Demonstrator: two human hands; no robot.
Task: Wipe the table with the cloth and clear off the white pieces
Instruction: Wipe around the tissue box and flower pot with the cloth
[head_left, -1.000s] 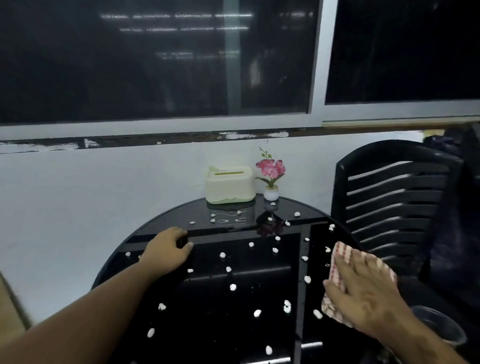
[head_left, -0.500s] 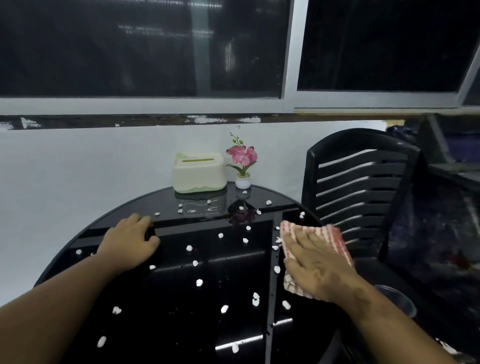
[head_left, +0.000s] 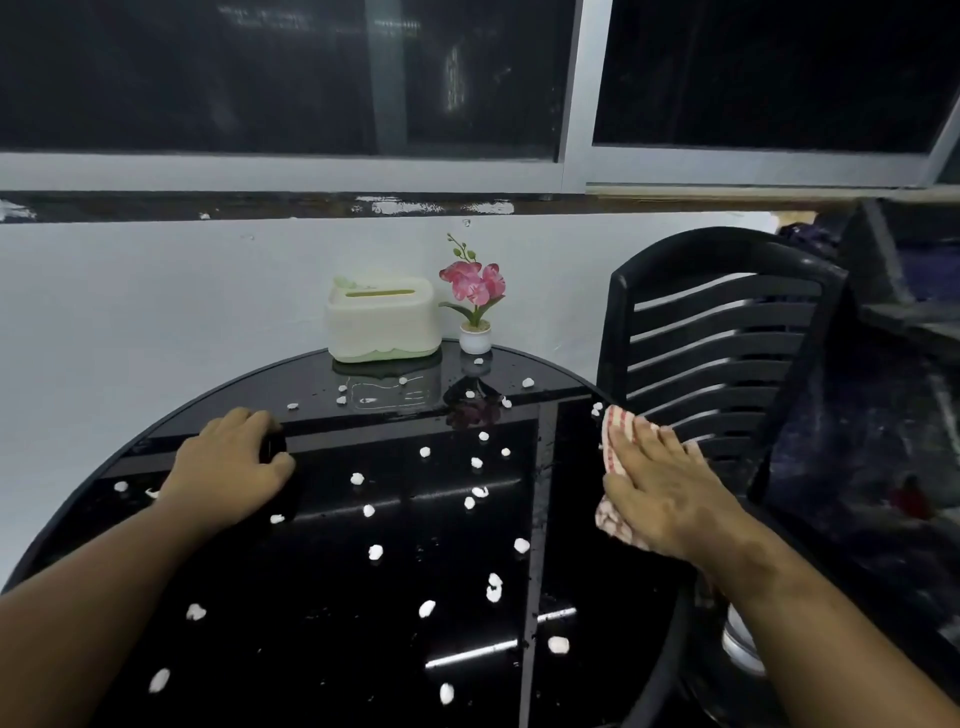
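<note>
A round black glossy table (head_left: 311, 597) fills the lower view, with several small white pieces (head_left: 375, 552) scattered over it. My right hand (head_left: 670, 493) lies flat, fingers spread, pressing a red-and-white striped cloth (head_left: 615, 431) onto the table's right edge. The cloth shows past my fingertips and under my palm. My left hand (head_left: 231, 467) rests palm down on the left part of the table, fingers curled, nothing visible in it. White pieces lie between my two hands and toward the near edge.
A cream tissue box (head_left: 382, 319) and a small pink potted flower (head_left: 474, 306) stand at the table's far edge against the white wall. A black slatted plastic chair (head_left: 722, 338) stands right beside the table. A clear container (head_left: 743, 644) sits low at the right.
My right hand has slid the cloth away from me along the right side of the table, toward the chair. My left hand stays planted on the left.
</note>
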